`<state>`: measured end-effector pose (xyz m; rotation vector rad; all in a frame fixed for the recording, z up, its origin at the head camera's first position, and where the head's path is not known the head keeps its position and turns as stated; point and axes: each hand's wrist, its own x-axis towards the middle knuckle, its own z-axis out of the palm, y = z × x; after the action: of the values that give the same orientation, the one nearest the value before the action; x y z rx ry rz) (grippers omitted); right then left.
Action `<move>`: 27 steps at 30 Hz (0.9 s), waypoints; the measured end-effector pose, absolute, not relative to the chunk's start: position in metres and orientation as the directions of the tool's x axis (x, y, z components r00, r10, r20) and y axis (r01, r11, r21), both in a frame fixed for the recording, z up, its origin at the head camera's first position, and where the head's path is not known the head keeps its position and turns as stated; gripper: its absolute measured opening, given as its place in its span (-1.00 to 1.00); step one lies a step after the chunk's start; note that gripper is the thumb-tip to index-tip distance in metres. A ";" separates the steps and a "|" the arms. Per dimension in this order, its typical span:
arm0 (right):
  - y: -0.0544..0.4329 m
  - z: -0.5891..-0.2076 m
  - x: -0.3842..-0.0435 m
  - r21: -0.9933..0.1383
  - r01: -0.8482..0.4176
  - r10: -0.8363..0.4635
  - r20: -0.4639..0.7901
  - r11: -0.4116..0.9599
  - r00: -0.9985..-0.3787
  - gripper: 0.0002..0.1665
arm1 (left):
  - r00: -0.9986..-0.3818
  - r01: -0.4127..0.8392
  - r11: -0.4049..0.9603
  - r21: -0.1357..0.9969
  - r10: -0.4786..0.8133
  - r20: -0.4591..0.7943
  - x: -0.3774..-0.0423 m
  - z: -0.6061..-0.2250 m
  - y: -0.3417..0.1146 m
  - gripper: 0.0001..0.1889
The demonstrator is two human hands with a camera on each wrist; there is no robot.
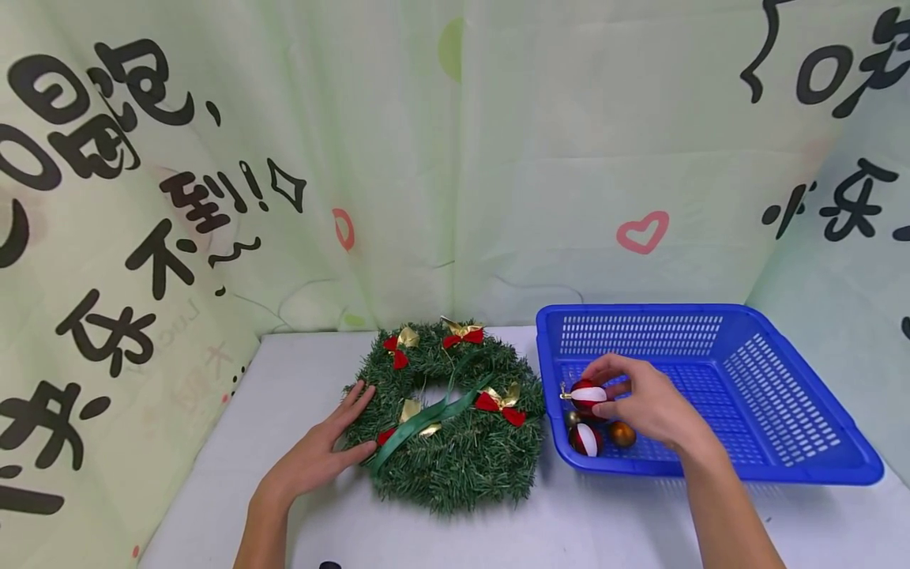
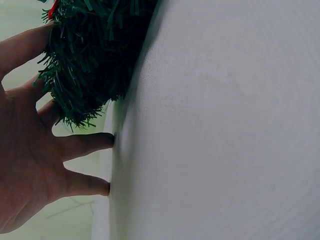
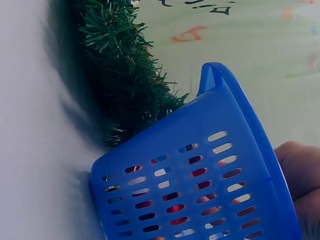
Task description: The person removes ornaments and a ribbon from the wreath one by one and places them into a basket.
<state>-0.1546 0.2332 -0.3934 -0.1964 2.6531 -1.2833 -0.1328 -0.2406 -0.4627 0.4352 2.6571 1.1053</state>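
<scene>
A green wreath [image 1: 465, 474] lies flat on the table, with several red and gold bows [image 1: 500, 405] on it. A green ribbon [image 1: 408, 429] crosses its middle. At the wreath's left edge my left hand [image 1: 313, 461] rests with spread fingers; in the left wrist view some fingers [image 2: 25, 47] touch the branches and others reach the tabletop. Inside the blue basket [image 1: 711, 468] my right hand [image 1: 647, 399] pinches a red-and-white striped bauble [image 1: 588, 395]. Beneath it lie another striped bauble [image 1: 586, 440], a copper-coloured bauble [image 1: 622, 434] and a small dull-gold one [image 1: 573, 420].
The basket's slotted wall [image 3: 200, 165] stands close against the wreath's right side. A pale printed curtain [image 1: 526, 174] hangs behind and on both sides of the white table [image 1: 235, 466]. A small black object [image 1: 330, 565] shows at the front edge of the view.
</scene>
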 end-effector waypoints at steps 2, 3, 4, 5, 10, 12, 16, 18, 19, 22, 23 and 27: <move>0.233 -0.394 -0.155 -0.781 -0.041 -0.202 -0.110 0.623 -0.973 -0.52 | -0.929 0.185 0.671 0.718 0.357 -0.095 -0.133 -0.462 -0.240 -0.13; 0.233 -0.395 -0.155 -0.780 -0.040 -0.202 -0.112 0.625 -0.973 -0.52 | -0.929 0.186 0.672 0.717 0.358 -0.095 -0.133 -0.462 -0.240 -0.13; 0.233 -0.395 -0.155 -0.778 -0.041 -0.202 -0.111 0.627 -0.973 -0.52 | -0.929 0.187 0.673 0.716 0.359 -0.095 -0.133 -0.462 -0.240 -0.13; 0.233 -0.396 -0.155 -0.776 -0.042 -0.201 -0.111 0.630 -0.973 -0.52 | -0.929 0.189 0.674 0.714 0.359 -0.094 -0.133 -0.462 -0.240 -0.13; 0.232 -0.396 -0.156 -0.775 -0.038 -0.197 -0.112 0.630 -0.974 -0.51 | -0.929 0.189 0.679 0.709 0.357 -0.095 -0.132 -0.461 -0.241 -0.13; 0.231 -0.397 -0.155 -0.771 -0.035 -0.193 -0.115 0.636 -0.974 -0.50 | -0.930 0.187 0.680 0.709 0.356 -0.096 -0.132 -0.461 -0.241 -0.13; 0.230 -0.397 -0.155 -0.753 -0.033 -0.187 -0.120 0.657 -0.975 -0.48 | -0.929 0.183 0.678 0.712 0.356 -0.099 -0.132 -0.461 -0.240 -0.13; 0.230 -0.397 -0.155 -0.744 -0.035 -0.186 -0.120 0.667 -0.975 -0.48 | -0.929 0.183 0.676 0.714 0.356 -0.100 -0.132 -0.461 -0.240 -0.13; 0.230 -0.397 -0.155 -0.743 -0.036 -0.186 -0.120 0.669 -0.975 -0.48 | -0.929 0.182 0.675 0.715 0.357 -0.100 -0.132 -0.462 -0.240 -0.13; 0.230 -0.396 -0.155 -0.740 -0.039 -0.190 -0.121 0.671 -0.974 -0.49 | -0.929 0.177 0.672 0.719 0.356 -0.104 -0.133 -0.463 -0.241 -0.12; 0.230 -0.396 -0.155 -0.739 -0.040 -0.191 -0.121 0.673 -0.974 -0.49 | -0.928 0.177 0.672 0.720 0.356 -0.104 -0.134 -0.463 -0.241 -0.12; 0.231 -0.396 -0.155 -0.740 -0.043 -0.196 -0.122 0.671 -0.973 -0.50 | -0.928 0.175 0.668 0.723 0.357 -0.106 -0.134 -0.464 -0.241 -0.12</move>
<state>-0.1552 0.2307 -0.3965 -0.1949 2.6932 -1.1859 -0.1339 -0.2414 -0.4639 0.4295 2.6458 1.1097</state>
